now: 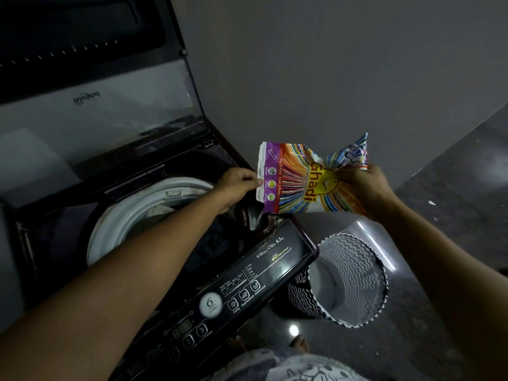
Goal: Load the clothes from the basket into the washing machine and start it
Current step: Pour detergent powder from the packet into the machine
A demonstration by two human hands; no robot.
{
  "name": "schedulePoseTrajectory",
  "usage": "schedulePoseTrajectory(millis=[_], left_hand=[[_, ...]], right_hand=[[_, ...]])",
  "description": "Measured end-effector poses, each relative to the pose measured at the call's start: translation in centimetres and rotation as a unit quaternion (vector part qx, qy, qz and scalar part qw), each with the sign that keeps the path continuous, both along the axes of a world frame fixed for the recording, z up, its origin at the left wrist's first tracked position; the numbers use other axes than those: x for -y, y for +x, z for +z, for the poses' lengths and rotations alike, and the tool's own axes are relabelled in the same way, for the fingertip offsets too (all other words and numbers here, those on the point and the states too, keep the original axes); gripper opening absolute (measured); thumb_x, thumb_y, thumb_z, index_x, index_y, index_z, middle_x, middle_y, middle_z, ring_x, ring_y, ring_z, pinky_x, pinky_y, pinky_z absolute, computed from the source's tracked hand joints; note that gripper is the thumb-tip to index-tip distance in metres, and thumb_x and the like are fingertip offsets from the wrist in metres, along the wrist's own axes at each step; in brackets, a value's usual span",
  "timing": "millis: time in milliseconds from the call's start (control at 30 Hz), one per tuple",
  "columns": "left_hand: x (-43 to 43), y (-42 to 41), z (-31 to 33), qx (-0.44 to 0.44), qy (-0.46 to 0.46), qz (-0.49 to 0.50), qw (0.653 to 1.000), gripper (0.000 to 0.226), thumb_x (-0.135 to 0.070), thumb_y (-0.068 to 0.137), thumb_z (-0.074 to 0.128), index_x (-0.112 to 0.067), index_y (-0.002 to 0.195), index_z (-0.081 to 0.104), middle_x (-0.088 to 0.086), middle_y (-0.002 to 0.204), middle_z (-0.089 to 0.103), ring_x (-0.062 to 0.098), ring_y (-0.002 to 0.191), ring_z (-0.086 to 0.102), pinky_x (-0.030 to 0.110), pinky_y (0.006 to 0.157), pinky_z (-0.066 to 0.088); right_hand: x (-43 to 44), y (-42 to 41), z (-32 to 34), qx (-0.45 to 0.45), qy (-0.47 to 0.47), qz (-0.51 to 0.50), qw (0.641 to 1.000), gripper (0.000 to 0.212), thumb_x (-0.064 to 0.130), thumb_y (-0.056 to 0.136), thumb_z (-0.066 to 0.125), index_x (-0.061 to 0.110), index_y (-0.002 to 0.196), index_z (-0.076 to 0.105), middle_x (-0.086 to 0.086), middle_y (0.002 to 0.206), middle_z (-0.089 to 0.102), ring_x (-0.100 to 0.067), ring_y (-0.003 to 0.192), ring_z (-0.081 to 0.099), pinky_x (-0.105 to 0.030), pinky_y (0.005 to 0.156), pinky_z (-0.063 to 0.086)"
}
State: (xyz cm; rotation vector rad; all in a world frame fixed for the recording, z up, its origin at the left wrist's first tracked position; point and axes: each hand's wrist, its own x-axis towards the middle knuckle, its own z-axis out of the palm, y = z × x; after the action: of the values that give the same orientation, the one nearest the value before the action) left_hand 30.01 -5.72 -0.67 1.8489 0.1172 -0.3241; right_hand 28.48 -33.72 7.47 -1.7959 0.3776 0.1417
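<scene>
A colourful detergent packet (302, 182) is held sideways above the right rear corner of the top-loading washing machine (247, 284). My right hand (365, 185) grips the packet's crumpled right end. My left hand (239, 185) pinches its left, purple edge. The machine's lid (96, 111) stands open. Clothes (203, 248) lie in the white-rimmed drum (132, 215), partly hidden by my left forearm. A small dark flap (254, 215) stands open just below the packet. The zigzag-patterned basket (354, 281) stands on the floor to the right of the machine and looks empty inside.
The control panel with a round dial (210, 304) and buttons runs along the machine's front edge. A grey wall (330, 78) stands behind. Dark tiled floor (453, 215) spreads to the right. My feet (299, 343) show at the bottom, beside the basket.
</scene>
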Motion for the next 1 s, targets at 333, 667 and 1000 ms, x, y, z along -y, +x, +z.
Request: schedulePoseTrajectory(millis=[333, 667, 1000], left_hand=[[-0.1, -0.3, 0.4, 0.008, -0.003, 0.002, 1.0, 0.015, -0.02, 0.096, 0.067, -0.009, 0.102, 0.074, -0.008, 0.095, 0.073, 0.0, 0.086, 0.066, 0.016, 0.068, 0.046], [-0.4, -0.3, 1.7, 0.023, -0.008, 0.018, 1.0, 0.017, -0.021, 0.095, 0.068, -0.009, 0.105, 0.074, -0.006, 0.098, 0.075, 0.001, 0.085, 0.069, 0.015, 0.068, 0.049], [1.0, -1.2, 3.2, 0.027, -0.021, 0.005, 0.999, 0.015, -0.021, 0.095, 0.068, -0.009, 0.102, 0.073, -0.003, 0.096, 0.076, 0.003, 0.08, 0.07, 0.015, 0.064, 0.05]], right_hand=[[-0.5, 0.2, 0.6, -0.005, -0.012, 0.014, 1.0, 0.012, 0.01, 0.091, 0.066, 0.013, 0.103, 0.067, -0.012, 0.103, 0.074, -0.029, 0.086, 0.073, -0.038, 0.075, 0.059], [-0.9, 0.2, 1.0, 0.013, -0.002, 0.007, 1.0, 0.014, 0.006, 0.092, 0.062, 0.015, 0.101, 0.068, -0.009, 0.101, 0.074, -0.029, 0.088, 0.073, -0.042, 0.081, 0.06], [0.7, -1.4, 0.0, -0.004, 0.072, -0.051, 0.996, 0.01, 0.004, 0.089, 0.066, 0.012, 0.095, 0.068, -0.016, 0.097, 0.074, -0.033, 0.084, 0.074, -0.042, 0.074, 0.062]])
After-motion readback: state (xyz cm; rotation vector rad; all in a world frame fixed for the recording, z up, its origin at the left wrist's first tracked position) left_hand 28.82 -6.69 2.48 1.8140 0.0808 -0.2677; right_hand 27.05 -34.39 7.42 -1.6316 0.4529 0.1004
